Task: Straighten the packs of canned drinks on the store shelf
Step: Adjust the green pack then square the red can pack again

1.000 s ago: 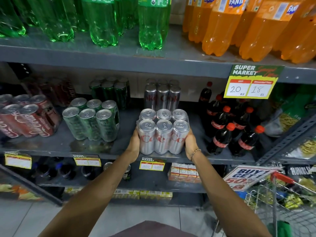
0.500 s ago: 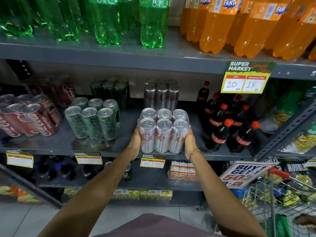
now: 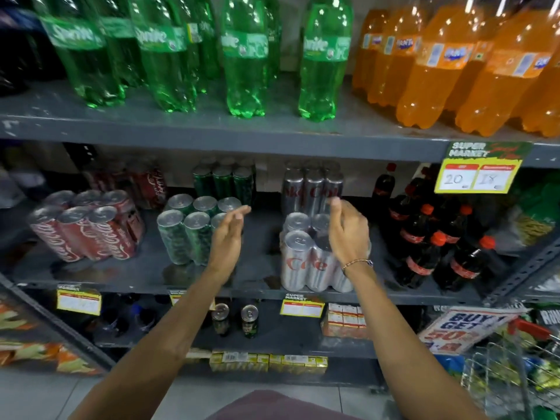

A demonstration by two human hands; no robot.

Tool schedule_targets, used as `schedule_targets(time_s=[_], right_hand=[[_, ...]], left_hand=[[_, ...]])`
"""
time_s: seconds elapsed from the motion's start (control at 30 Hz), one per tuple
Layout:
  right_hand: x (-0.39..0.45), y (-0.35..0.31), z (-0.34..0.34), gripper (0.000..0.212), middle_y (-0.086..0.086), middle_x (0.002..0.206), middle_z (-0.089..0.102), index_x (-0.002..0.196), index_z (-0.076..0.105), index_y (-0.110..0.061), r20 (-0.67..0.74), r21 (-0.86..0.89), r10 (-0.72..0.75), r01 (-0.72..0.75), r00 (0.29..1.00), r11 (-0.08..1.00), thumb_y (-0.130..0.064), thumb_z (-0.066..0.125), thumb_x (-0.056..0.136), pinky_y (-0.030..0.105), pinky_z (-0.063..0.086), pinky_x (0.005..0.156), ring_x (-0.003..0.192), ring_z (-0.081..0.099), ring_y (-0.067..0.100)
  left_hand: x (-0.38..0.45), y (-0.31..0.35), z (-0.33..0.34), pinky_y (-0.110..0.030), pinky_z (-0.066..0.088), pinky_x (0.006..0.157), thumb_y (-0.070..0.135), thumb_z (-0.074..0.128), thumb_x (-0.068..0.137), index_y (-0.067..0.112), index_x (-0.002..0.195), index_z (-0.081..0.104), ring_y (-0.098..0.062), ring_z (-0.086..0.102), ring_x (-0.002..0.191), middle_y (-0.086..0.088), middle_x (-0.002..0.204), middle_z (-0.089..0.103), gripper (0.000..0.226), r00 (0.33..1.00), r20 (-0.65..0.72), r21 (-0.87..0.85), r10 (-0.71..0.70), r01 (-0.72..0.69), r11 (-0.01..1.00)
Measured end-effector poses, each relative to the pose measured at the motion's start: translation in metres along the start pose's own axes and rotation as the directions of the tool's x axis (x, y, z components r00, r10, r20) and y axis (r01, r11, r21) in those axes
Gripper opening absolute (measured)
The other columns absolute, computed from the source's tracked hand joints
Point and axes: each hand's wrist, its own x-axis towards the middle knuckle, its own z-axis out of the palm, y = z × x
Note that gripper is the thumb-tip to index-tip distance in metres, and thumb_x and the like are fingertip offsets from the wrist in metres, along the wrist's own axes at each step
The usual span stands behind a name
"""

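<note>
A silver pack of cola cans [image 3: 298,259] stands upright at the front of the grey middle shelf [image 3: 145,275]. My right hand [image 3: 347,234] hovers over its top right, fingers apart, holding nothing. My left hand [image 3: 227,237] is off the pack, open, in the gap between it and a green can pack [image 3: 188,231] that leans a little. At the left a red cola can pack [image 3: 85,231] sits tilted. Behind stand more silver [image 3: 312,189], green [image 3: 222,183] and red [image 3: 148,183] packs.
Small dark cola bottles [image 3: 424,247] crowd the shelf right of the silver pack. Large green [image 3: 242,56] and orange [image 3: 439,71] bottles fill the shelf above. A yellow price tag [image 3: 478,174] hangs from it. A wire trolley [image 3: 515,368] stands at lower right.
Both hands have let go of the silver pack, which now rests on the shelf. My left hand moved left toward the green pack; my right hand lifted above the silver pack.
</note>
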Motion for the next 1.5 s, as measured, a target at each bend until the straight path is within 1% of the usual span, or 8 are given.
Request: schedule_targets(time_s=[0.2,0.33,0.47,0.57,0.63,0.87,1.07,1.5], right_hand=[[-0.018,-0.057,0.103,0.033,0.016,0.107,0.066,0.102,0.065,-0.005,0.334,0.024,-0.165,0.166,0.928,0.986,-0.023,0.037,0.099,0.036,0.046,0.085,0.099,0.060,0.031],[-0.024,-0.058,0.158,0.041,0.019,0.128,0.055,0.121,0.055,-0.002,0.409,0.152,0.171,-0.252,0.896,0.956,-0.028,0.029,0.102,0.029,0.036,0.096,0.120,0.050,0.032],[-0.033,-0.044,0.194,0.060,0.004,0.160,0.014,0.151,0.016,-0.012,0.577,0.412,0.414,-0.688,0.704,0.597,-0.044,0.007,0.100,0.032,0.012,0.120,0.146,0.016,0.018],[-0.044,-0.047,0.206,0.061,-0.005,0.136,0.052,0.132,0.047,-0.029,0.635,0.449,0.418,-0.750,0.650,0.485,-0.056,0.005,0.096,0.019,0.051,0.090,0.125,0.045,0.016],[-0.047,-0.053,0.211,0.064,-0.004,0.124,0.061,0.126,0.053,-0.031,0.668,0.440,0.415,-0.778,0.617,0.448,-0.062,0.006,0.093,0.018,0.052,0.076,0.113,0.053,0.016],[-0.045,-0.055,0.210,0.071,0.006,0.146,0.045,0.144,0.036,-0.022,0.646,0.452,0.438,-0.776,0.625,0.441,-0.061,0.004,0.093,0.027,0.037,0.096,0.119,0.047,0.013],[-0.051,-0.046,0.206,0.073,0.013,0.144,0.047,0.143,0.039,-0.017,0.633,0.508,0.443,-0.773,0.634,0.380,-0.060,0.006,0.094,0.038,0.038,0.107,0.130,0.047,0.026],[-0.082,-0.054,0.185,0.070,0.015,0.142,0.050,0.140,0.044,-0.012,0.671,0.444,0.461,-0.812,0.581,0.379,-0.057,0.012,0.096,0.036,0.038,0.107,0.129,0.049,0.027]], left_hand=[[0.032,0.015,-0.099,-0.014,0.043,0.089,0.009,0.044,0.097,0.006,0.113,0.061,0.001,0.059,0.098,-0.004,0.112,0.062,0.023,0.934,-0.306,0.063,0.184,-0.173,0.983],[0.053,-0.005,-0.149,-0.022,0.038,0.094,0.015,0.043,0.099,0.003,0.131,0.049,-0.014,0.048,0.116,-0.011,0.135,0.052,0.035,0.920,-0.380,-0.018,-0.096,0.097,0.995],[0.064,-0.030,-0.161,-0.037,0.039,0.100,0.040,0.031,0.100,0.008,0.133,0.051,-0.028,0.048,0.126,-0.010,0.140,0.050,0.050,0.852,-0.254,-0.037,-0.458,0.465,0.885],[0.068,-0.038,-0.163,-0.041,0.044,0.097,0.050,0.026,0.098,0.008,0.131,0.053,-0.033,0.053,0.120,-0.016,0.134,0.055,0.061,0.759,-0.169,-0.199,-0.629,0.599,0.776],[0.070,-0.044,-0.165,-0.042,0.045,0.096,0.051,0.027,0.098,0.008,0.128,0.056,-0.034,0.055,0.117,-0.018,0.130,0.058,0.060,0.743,-0.114,-0.230,-0.660,0.627,0.745],[0.065,-0.050,-0.153,-0.034,0.051,0.064,0.045,0.042,0.091,0.015,0.081,0.070,-0.027,0.067,0.076,-0.008,0.075,0.075,0.042,0.740,-0.002,-0.293,-0.672,0.643,0.708],[0.056,-0.054,-0.148,-0.025,0.053,0.047,0.044,0.041,0.092,0.014,0.081,0.071,-0.019,0.072,0.058,-0.005,0.067,0.076,0.043,0.741,0.089,-0.298,-0.665,0.657,0.692],[0.021,-0.051,-0.156,-0.032,0.050,0.062,0.048,0.042,0.092,0.017,0.082,0.070,-0.019,0.068,0.075,0.000,0.068,0.076,0.044,0.762,0.027,-0.200,-0.647,0.638,0.743]])
